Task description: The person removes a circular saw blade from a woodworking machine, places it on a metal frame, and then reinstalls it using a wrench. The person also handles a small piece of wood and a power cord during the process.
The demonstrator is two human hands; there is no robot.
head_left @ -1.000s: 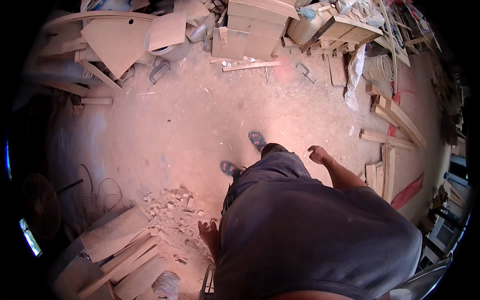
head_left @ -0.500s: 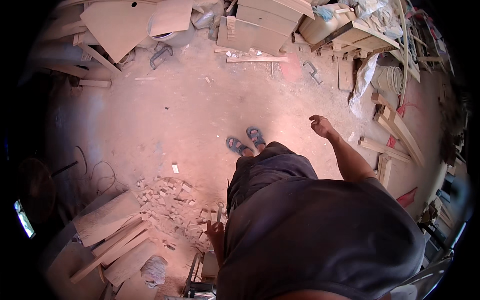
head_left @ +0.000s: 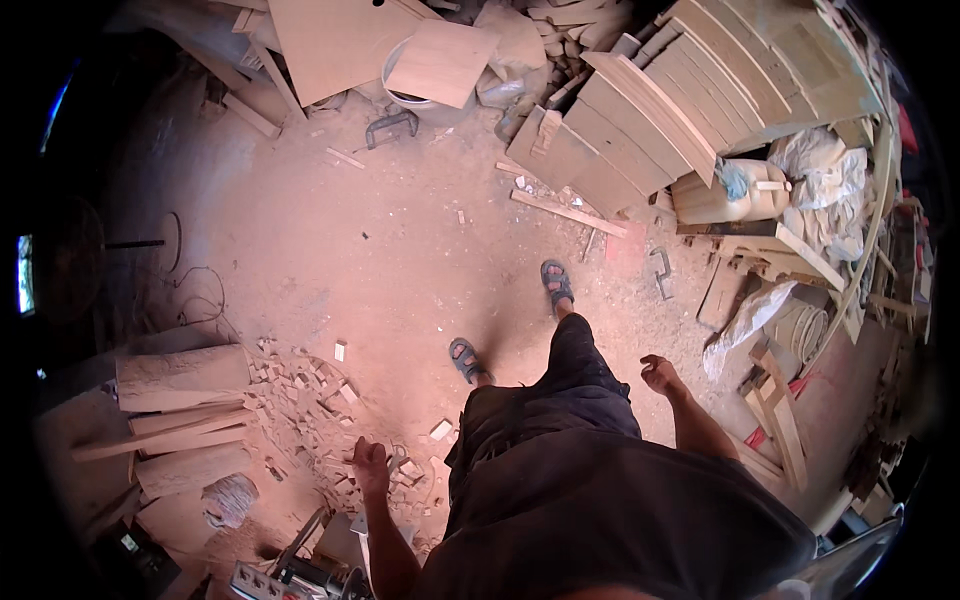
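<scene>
I stand on a dusty reddish floor and look down at my dark clothes and sandalled feet (head_left: 510, 325). My left hand (head_left: 368, 465) hangs at my side with curled fingers, holding nothing, above a scatter of small wood offcuts (head_left: 318, 400). My right hand (head_left: 660, 375) swings free with loose fingers, also holding nothing, near a white sack (head_left: 752, 315). A stack of cut wooden boards (head_left: 650, 110) lies ahead to the right.
Thick planks (head_left: 180, 410) lie stacked at my left. A plywood sheet (head_left: 335, 45), a square panel (head_left: 440, 62) and a metal clamp (head_left: 392, 125) lie ahead. A second clamp (head_left: 662, 270) and a wood strip (head_left: 568, 212) lie near my right foot. A machine (head_left: 300, 575) sits at the lower edge.
I have walked forward toward the stacked boards, which now sit closer. My left hand has swung out from my side; my right hand has dropped lower.
</scene>
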